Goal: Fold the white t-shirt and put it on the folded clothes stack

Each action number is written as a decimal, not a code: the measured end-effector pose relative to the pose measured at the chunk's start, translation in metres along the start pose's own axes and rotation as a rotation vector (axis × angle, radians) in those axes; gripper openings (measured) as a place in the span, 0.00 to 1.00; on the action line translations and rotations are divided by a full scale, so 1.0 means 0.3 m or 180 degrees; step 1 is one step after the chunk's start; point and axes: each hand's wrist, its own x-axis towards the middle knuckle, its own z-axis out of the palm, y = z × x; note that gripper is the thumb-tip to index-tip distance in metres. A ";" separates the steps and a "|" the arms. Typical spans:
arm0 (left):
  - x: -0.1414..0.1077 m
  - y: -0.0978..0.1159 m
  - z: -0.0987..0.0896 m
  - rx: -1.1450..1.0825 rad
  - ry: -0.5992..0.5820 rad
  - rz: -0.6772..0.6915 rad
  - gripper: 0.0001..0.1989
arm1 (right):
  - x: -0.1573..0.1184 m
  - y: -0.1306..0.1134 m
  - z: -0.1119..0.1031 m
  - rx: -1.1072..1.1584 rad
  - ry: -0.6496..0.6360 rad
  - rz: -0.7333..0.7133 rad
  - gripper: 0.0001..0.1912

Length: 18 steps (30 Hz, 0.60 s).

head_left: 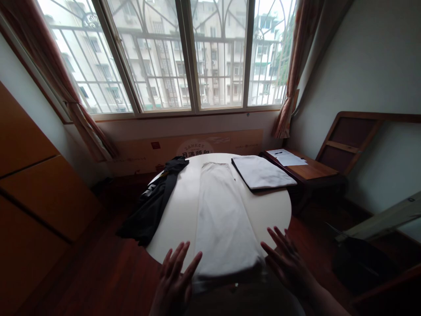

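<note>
A long white cloth [223, 215], laid flat and narrow, runs down the middle of the round white table [276, 210], its lower end at the near edge. My left hand [176, 276] is beside that end on the left, fingers spread and holding nothing. On the right, my right hand [284, 254] is also spread and empty, near the cloth's lower corner. Whether either hand touches the cloth or table is hard to tell. A folded white garment with a dark layer beneath [263, 172] lies at the back right.
Dark clothing [154, 202] hangs over the table's left edge. To the right, a wooden chair [322, 164] bears papers [286, 158]. A long printed box [230, 142] stands behind the table under the window. An orange cabinet [49, 193] is at the left.
</note>
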 end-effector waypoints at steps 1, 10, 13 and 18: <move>0.013 -0.004 0.002 -0.0039 -0.0061 0.0075 0.44 | 0.020 0.006 0.005 0.0009 -0.0054 -0.0140 0.34; 0.018 -0.070 0.007 -0.0746 -0.0050 0.0387 0.30 | 0.122 -0.021 -0.006 0.0969 -0.0327 -0.1012 0.23; 0.015 -0.076 0.005 -0.1136 -0.0076 0.0293 0.25 | 0.108 -0.037 -0.024 0.1345 -0.0306 -0.0845 0.20; 0.034 -0.079 -0.046 -0.2158 0.0042 0.0189 0.15 | 0.122 -0.041 -0.112 0.2105 -0.0314 -0.0672 0.16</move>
